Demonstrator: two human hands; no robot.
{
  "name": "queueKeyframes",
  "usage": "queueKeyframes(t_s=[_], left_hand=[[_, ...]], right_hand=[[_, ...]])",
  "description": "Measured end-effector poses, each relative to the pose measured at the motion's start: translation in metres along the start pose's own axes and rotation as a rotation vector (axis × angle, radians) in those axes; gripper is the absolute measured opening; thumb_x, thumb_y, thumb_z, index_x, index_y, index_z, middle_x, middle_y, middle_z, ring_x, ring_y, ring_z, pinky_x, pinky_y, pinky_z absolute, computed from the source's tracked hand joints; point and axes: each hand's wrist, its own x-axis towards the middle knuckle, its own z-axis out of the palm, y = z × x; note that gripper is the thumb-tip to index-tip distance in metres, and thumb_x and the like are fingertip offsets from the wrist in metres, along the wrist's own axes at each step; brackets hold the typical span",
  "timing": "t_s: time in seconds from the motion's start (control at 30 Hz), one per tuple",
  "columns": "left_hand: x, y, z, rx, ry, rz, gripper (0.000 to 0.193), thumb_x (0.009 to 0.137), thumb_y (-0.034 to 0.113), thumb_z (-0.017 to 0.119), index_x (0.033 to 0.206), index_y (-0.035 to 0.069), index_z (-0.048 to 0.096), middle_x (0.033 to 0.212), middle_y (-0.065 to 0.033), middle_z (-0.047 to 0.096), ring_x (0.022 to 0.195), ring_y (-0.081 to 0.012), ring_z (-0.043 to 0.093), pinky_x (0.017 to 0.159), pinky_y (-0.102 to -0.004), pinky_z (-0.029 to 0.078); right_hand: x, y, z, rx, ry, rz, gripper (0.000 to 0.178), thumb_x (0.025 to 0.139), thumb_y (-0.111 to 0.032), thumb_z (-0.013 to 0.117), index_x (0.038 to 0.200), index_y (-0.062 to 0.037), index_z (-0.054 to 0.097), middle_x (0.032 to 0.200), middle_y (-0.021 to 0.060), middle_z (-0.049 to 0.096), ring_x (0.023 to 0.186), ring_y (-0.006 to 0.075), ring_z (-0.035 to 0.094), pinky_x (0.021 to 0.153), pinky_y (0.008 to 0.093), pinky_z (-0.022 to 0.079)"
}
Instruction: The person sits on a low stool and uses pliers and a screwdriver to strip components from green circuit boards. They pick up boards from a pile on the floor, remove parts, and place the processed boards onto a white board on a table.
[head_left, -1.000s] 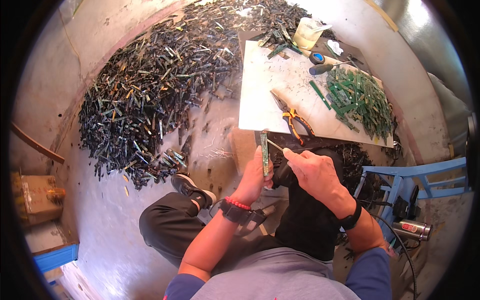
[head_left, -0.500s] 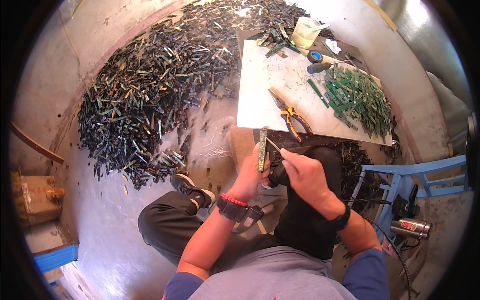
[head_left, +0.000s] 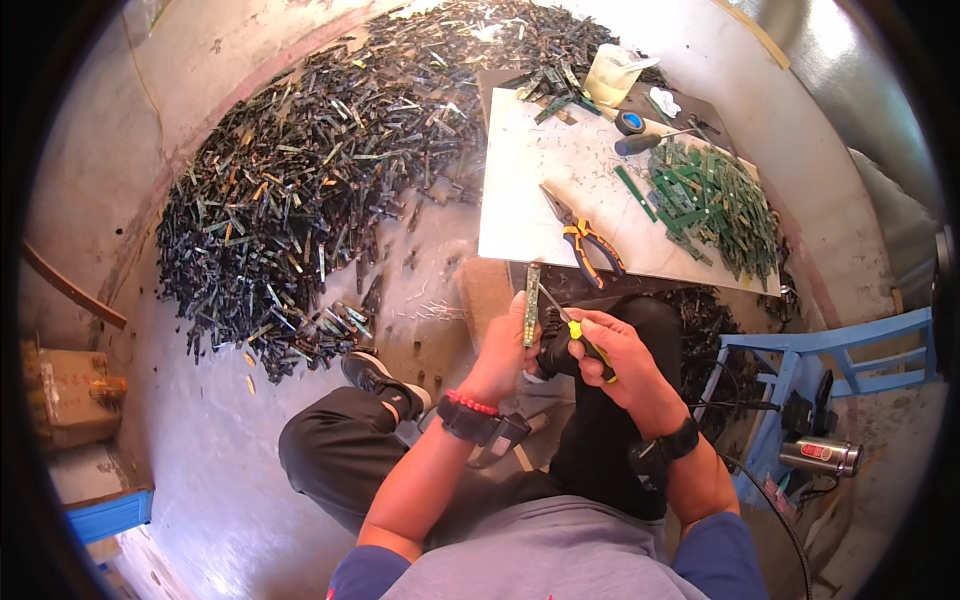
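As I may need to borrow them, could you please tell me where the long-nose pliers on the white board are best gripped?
Probably best take the long-nose pliers by their splayed orange-and-black handles, coming from the near side of the white board: the handles point toward that edge, the narrow nose points away to the upper left.
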Motion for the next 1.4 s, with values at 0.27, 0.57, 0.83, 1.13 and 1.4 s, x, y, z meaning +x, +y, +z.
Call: queueKeyframes(t_s=[0.27, 0.57, 0.83, 1.13, 1.4], left_hand=[[-0.001, -0.013, 0.006, 0.079, 0.026, 0.069, 0.049, 0.097, 0.05, 0.035, 0.064, 0.015, 0.042, 0.054, 0.0064, 0.031, 0.044, -0.0066, 0.029, 0.04, -0.0233, 0.027], [0.004, -0.021, 0.012, 0.18, 0.17, 0.15, 0.061, 0.097, 0.051, 0.032, 0.065, 0.005, 0.055, 0.055, -0.0013, 0.049, 0.041, -0.0096, 0.044, 0.038, -0.0242, 0.035], [-0.004, -0.013, 0.019, 0.141, 0.176, 0.139, 0.056, 0.096, 0.054, 0.035, 0.069, 0.008, 0.056, 0.056, 0.0027, 0.045, 0.046, -0.0078, 0.04, 0.042, -0.024, 0.033], [0.006, -0.024, 0.007, 0.126, 0.133, 0.141, 0.059, 0.097, 0.053, 0.031, 0.062, 0.009, 0.049, 0.052, 0.0018, 0.041, 0.041, -0.0083, 0.037, 0.037, -0.0238, 0.032], [0.002, -0.022, 0.011, 0.2, 0.13, 0.163, 0.056, 0.098, 0.05, 0.032, 0.061, 0.011, 0.045, 0.051, 0.0029, 0.037, 0.042, -0.0083, 0.036, 0.039, -0.0237, 0.032]], right_hand=[[-0.024, 0.024, 0.023, -0.73, 0.182, -0.395, 0.036, 0.086, -0.002, 0.052, 0.122, 0.0002, 0.054, 0.083, 0.0089, 0.059, 0.064, 0.0175, 0.058, 0.056, 0.0292, 0.05], [-0.025, 0.043, 0.027, -0.627, 0.217, -0.421, 0.038, 0.09, -0.005, 0.05, 0.127, -0.0004, 0.048, 0.084, 0.0104, 0.059, 0.066, 0.0193, 0.06, 0.055, 0.0302, 0.048], [-0.019, 0.03, 0.027, 0.228, -0.072, -0.102, 0.037, 0.095, -0.012, 0.048, 0.13, -0.0025, 0.043, 0.076, 0.0037, 0.056, 0.047, 0.007, 0.048, 0.038, 0.0212, 0.038], [-0.012, 0.037, 0.021, -0.407, 0.157, -0.339, 0.033, 0.092, -0.009, 0.053, 0.124, -0.0007, 0.054, 0.068, 0.0031, 0.055, 0.048, 0.0054, 0.046, 0.043, 0.0227, 0.039], [0.003, 0.038, 0.01, -1.234, 0.24, -0.918, 0.036, 0.083, -0.003, 0.056, 0.119, 0.0012, 0.056, 0.073, 0.0218, 0.059, 0.06, 0.0318, 0.061, 0.054, 0.0356, 0.048]])
